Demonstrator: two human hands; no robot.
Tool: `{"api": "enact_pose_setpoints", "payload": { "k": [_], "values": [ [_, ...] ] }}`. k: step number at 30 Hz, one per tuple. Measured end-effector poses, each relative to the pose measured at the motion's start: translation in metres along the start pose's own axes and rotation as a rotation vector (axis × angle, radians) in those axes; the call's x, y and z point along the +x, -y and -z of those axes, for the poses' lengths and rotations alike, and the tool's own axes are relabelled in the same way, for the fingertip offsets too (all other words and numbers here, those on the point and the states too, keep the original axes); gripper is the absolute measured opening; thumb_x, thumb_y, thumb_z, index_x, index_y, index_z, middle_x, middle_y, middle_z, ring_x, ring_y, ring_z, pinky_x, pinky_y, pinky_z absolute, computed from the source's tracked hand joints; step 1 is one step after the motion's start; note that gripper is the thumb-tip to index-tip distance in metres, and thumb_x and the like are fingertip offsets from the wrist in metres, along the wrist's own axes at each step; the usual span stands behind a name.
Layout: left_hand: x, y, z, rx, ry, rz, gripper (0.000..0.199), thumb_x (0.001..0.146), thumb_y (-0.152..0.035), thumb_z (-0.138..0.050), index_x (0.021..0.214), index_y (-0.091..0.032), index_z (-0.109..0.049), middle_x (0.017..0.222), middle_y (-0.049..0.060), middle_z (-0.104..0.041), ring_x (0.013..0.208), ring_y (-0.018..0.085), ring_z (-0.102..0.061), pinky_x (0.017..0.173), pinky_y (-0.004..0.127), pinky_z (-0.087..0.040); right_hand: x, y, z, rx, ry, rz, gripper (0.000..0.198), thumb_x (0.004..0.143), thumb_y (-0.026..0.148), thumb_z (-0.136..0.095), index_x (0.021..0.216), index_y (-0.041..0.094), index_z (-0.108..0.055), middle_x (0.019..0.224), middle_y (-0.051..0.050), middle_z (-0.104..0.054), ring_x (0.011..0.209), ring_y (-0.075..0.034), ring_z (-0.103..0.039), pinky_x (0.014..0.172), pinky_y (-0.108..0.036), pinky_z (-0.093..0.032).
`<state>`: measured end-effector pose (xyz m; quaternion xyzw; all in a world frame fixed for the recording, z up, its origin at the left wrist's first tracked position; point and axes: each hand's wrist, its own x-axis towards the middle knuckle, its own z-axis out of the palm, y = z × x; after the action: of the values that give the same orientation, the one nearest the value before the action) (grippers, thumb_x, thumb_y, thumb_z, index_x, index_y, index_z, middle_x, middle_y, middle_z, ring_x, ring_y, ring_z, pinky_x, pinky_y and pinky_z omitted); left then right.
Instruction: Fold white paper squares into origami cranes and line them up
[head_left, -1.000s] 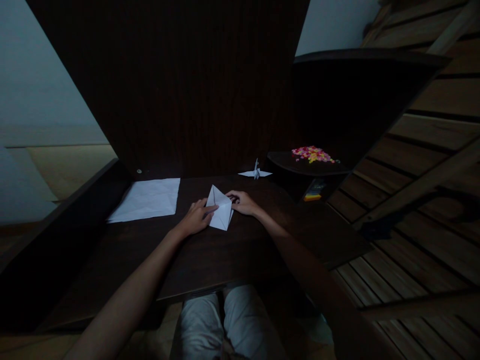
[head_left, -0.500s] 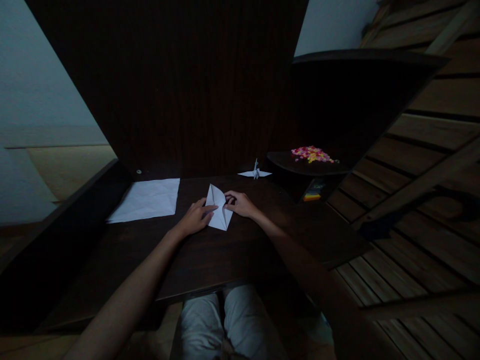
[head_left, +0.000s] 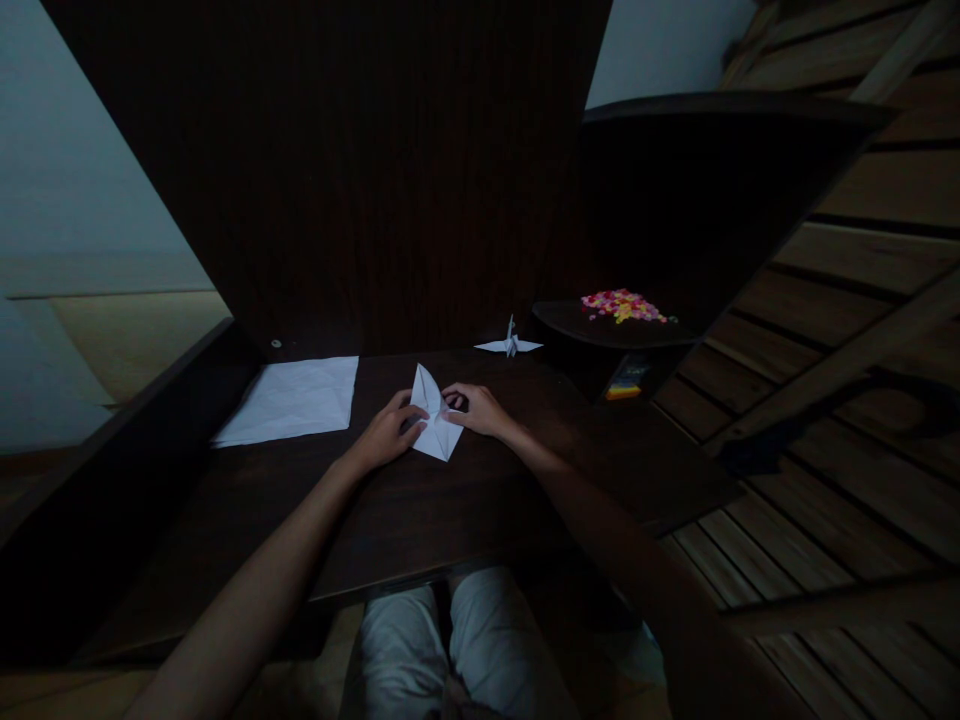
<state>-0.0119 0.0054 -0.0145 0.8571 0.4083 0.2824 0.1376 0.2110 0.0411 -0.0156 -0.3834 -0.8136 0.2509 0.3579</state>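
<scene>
A partly folded sheet of white origami paper lies on the dark desk in front of me, its upper point raised and narrow. My left hand grips its left edge, thumb on top and fingers partly hidden behind. On the right side, my right hand pinches the paper's edge between thumb and curled fingers. Just beyond, by the desk's back panel, stands a finished white paper crane with its wings spread.
A stack of white paper lies at the left of the desk. On the right, a small curved shelf bears a heap of pink, red and yellow bits. Below it sits a yellow-edged item. Wooden slats rise at far right.
The left thumb has drawn back toward the paper's left edge. The paper's middle has opened and its right flap has spread outward under the right thumb.
</scene>
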Motion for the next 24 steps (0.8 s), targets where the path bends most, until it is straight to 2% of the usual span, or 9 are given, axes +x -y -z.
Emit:
{"api": "enact_pose_setpoints", "payload": {
  "k": [8,17,24],
  "values": [
    [-0.0005,0.0016,-0.0015,-0.012,0.001,0.011,0.026,0.088,-0.035,-0.049,0.1,-0.018,-0.064,0.126,0.011,-0.049,0.118,0.026,-0.053,0.102,0.04,-0.042,0.0,-0.0011,-0.0036,-0.032,-0.018,0.028,0.03,0.071,0.022,-0.072,0.1,0.016,-0.065,0.091,-0.004,-0.068,0.077,-0.014,-0.059,0.074,-0.028,-0.047],
    [-0.001,-0.0001,-0.0006,-0.029,0.024,0.03,0.035,0.086,-0.049,-0.055,0.102,-0.019,-0.063,0.126,0.01,-0.05,0.114,0.027,-0.055,0.099,0.039,-0.045,0.0007,0.0001,-0.0053,0.008,-0.038,-0.036,0.034,0.071,0.025,-0.074,0.102,0.015,-0.065,0.084,-0.003,-0.067,0.071,-0.013,-0.057,0.067,-0.026,-0.046],
    [-0.001,-0.0036,-0.0008,-0.044,0.026,0.03,0.036,0.082,-0.05,-0.06,0.102,-0.019,-0.062,0.126,0.01,-0.05,0.113,0.026,-0.056,0.099,0.04,-0.045,-0.0002,0.0016,-0.0075,-0.002,-0.052,-0.045,0.034,0.068,0.022,-0.076,0.1,0.015,-0.065,0.081,-0.001,-0.064,0.069,-0.012,-0.054,0.064,-0.024,-0.044]
  ]
}}
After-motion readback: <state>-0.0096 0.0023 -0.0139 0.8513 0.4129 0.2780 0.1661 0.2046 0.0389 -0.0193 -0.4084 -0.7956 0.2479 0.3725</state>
